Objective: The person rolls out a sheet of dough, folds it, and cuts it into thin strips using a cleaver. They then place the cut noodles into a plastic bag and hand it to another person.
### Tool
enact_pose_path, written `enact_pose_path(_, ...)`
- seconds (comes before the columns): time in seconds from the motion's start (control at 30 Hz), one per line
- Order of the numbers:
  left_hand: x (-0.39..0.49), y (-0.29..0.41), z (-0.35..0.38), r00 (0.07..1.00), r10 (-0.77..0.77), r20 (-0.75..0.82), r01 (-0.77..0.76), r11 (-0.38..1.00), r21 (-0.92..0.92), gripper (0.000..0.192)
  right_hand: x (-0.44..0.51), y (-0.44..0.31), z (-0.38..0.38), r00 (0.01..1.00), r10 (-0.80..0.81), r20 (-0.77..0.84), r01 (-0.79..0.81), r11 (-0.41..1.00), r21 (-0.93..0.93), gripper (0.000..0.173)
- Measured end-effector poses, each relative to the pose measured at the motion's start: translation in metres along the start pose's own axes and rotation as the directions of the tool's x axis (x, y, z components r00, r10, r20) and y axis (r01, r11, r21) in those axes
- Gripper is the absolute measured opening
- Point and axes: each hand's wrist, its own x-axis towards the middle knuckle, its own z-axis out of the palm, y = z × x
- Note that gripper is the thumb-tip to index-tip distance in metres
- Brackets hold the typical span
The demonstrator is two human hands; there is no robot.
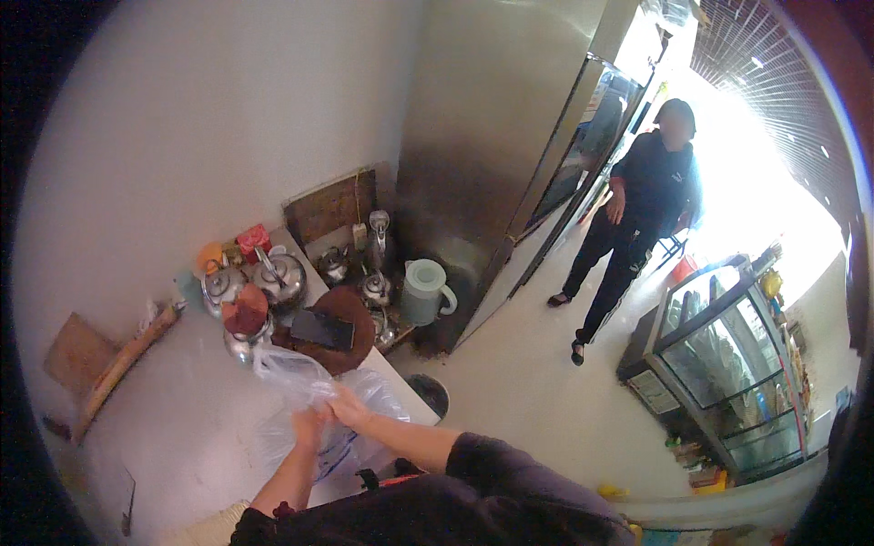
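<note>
My left hand (308, 424) and my right hand (349, 408) are close together in front of my body. Both are closed on the gathered neck of a clear plastic bag (293, 370), whose loose top fans out beyond my fingers. More clear plastic (384, 396) spreads beneath and beside my hands on the white tabletop (198, 403); whether it is the same bag I cannot tell. Just past the bag lies a round brown tray (358, 321) with a dark flat object (324, 329) on it. Metal kettles (281, 276) stand next to the tray, one partly covered by a reddish-brown piece (246, 310).
A lidded plastic pitcher (422, 293) and several small kettles (375, 290) stand low beyond the table. Beside its edge is a dark round bin (430, 394). A person (649, 184) is on the floor near the bright doorway. At right stands a glass display case (724, 362).
</note>
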Motion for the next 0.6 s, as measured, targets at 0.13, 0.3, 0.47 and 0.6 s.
enact_pose_path(0.13, -0.031, 0.040, -0.021, 0.957, -0.227, -0.180, 0.026, 0.686, -0.727, 0.014, 0.020, -0.004, -0.002, 0.966, 0.258, -0.013, -0.256, 0.963, 0.081, 0.023)
enact_pose_path(0.3, -0.066, 0.072, -0.061, 0.676, 0.577, -0.458, -0.594, 0.795, 0.123, 0.021, 0.028, -0.003, 0.005, 0.956, 0.293, -0.028, -0.290, 0.925, -0.245, 0.029)
enact_pose_path(0.47, -0.059, 0.096, -0.124, 0.486, 0.843, -0.230, -0.717, 0.535, 0.447, 0.046, 0.026, -0.006, -0.001, 0.952, 0.222, 0.212, -0.156, 0.945, -0.286, 0.029)
enact_pose_path(0.6, -0.046, 0.103, -0.142, 0.869, 0.428, 0.250, -0.479, 0.854, 0.204, 0.060, 0.025, -0.016, -0.013, 0.916, 0.197, 0.350, -0.133, 0.971, -0.201, 0.030)
